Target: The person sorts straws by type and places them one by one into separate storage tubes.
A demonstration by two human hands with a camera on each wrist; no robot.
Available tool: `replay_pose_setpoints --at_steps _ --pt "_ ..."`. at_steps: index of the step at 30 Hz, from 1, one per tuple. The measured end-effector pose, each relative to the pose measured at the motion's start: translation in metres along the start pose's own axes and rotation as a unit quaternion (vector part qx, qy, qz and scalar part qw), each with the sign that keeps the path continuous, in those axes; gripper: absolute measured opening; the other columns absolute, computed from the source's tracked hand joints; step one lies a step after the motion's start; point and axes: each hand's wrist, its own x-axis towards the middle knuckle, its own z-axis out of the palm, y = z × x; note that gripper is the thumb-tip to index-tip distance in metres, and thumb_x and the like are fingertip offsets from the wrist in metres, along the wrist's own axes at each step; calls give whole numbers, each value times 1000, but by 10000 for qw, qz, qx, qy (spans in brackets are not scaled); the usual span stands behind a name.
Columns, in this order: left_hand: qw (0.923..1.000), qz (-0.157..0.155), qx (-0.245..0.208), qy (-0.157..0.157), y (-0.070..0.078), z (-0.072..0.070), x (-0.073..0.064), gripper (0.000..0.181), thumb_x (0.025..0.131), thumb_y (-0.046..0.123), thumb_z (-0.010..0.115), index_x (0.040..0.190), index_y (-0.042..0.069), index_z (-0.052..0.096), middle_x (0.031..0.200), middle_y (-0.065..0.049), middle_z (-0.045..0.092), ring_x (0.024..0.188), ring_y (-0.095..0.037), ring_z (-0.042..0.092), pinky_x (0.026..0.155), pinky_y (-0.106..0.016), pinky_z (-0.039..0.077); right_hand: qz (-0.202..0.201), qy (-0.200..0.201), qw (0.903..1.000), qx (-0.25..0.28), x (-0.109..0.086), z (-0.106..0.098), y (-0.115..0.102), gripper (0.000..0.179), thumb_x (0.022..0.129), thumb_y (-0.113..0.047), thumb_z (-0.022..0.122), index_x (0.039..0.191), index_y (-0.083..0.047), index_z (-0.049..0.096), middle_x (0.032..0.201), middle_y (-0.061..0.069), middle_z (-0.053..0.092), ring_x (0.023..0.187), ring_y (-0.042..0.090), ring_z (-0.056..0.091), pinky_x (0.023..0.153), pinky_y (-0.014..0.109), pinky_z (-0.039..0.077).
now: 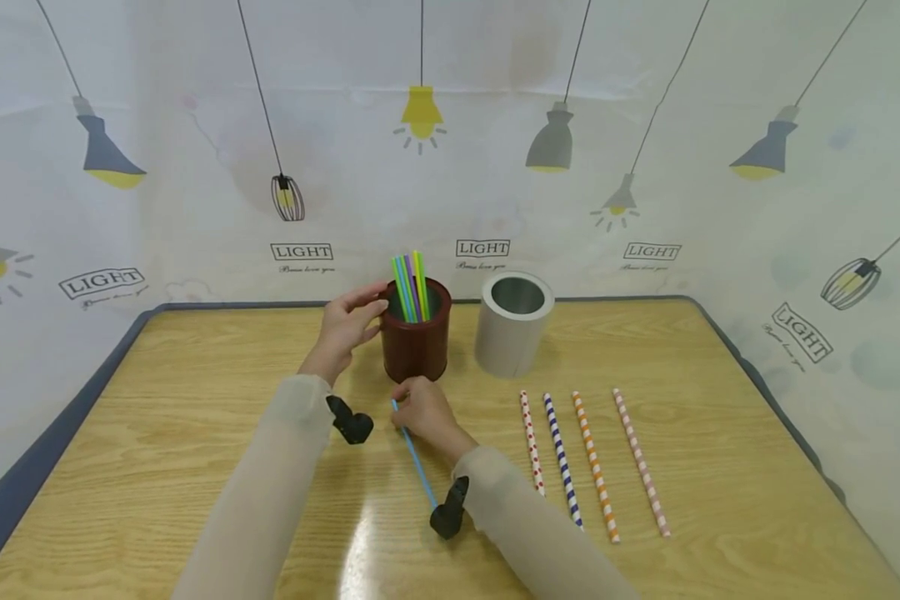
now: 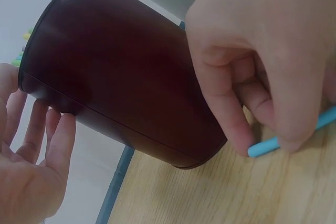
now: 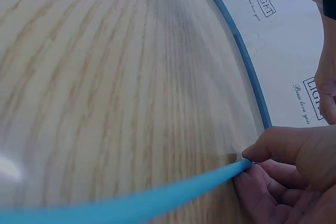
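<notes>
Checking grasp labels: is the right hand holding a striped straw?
No, the right hand pinches a plain blue straw with no stripes.

Wood-grain table (image 1: pixel 157 433) | dark-red cup (image 1: pixel 416 352) | white cup (image 1: pixel 510 343) | four patterned straws (image 1: pixel 592 462)

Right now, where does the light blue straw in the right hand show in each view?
Head: light blue straw, below centre, slanting down from the right hand.
Left wrist: lower right, tip peeking out.
Right wrist: along the bottom, left edge to lower right.
Shared landmark: the right hand, pinching it.
</notes>
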Motion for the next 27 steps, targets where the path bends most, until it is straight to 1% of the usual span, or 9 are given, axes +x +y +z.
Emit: replay_pose_setpoints --at_steps 4,7,12,16,19,22,25,27 --pt "10000 -35 0 23 0 0 0 38 89 17 61 126 12 57 114 -2 52 109 -18 53 88 -38 46 -43 61 9996 -267 2 -3 1 20 71 -3 71 91 -5 69 83 1 65 68 12 54 56 23 45" --pt "10000 -73 3 45 0 1 0 37 89 18 61 125 13 58 115 -3 52 108 -17 53 88 -38 46 -135 99 9990 -413 3 -8 3 18 70 -4 72 87 -7 71 79 0 65 65 12 54 55 23 45" --pt "9999 -51 11 93 -1 1 1 36 88 18 62 124 14 59 115 -3 52 108 -16 53 88 -38 47 -219 163 9980 -566 3 -19 5 16 69 -5 72 84 -10 70 77 -2 62 67 11 54 55 24 44" --pt "10000 -73 -10 62 -2 1 1 37 88 18 62 125 14 59 115 -3 51 108 -17 53 87 -37 47 -228 126 9988 -421 2 -30 4 17 70 -4 71 86 -10 69 74 -2 61 65 11 54 54 24 45" --pt "9999 -112 -15 49 -2 1 0 37 88 18 62 125 15 58 115 -3 51 109 -16 53 87 -37 47 -407 74 9988 -248 -1 -39 0 19 71 0 70 88 -6 67 70 2 61 60 12 54 52 24 45" --pt "9999 -87 0 66 -1 0 0 37 89 19 61 125 15 58 117 -3 51 109 -17 53 88 -37 47 -617 64 9979 -163 -4 -48 -7 20 71 2 69 90 -4 65 68 4 60 58 12 53 50 23 44" --pt "10000 -46 26 45 0 0 -1 37 89 20 61 126 15 58 118 -3 51 111 -17 52 89 -39 46 -777 171 9968 -72 -7 -59 -13 21 71 4 68 90 -3 64 68 4 59 58 12 53 49 22 43" --pt "10000 -50 23 23 0 1 -1 37 89 19 62 126 14 58 119 -3 51 111 -17 52 89 -39 45 -824 337 9960 -31 -8 -67 -16 21 70 4 67 90 -2 64 67 4 59 58 12 53 49 22 43"
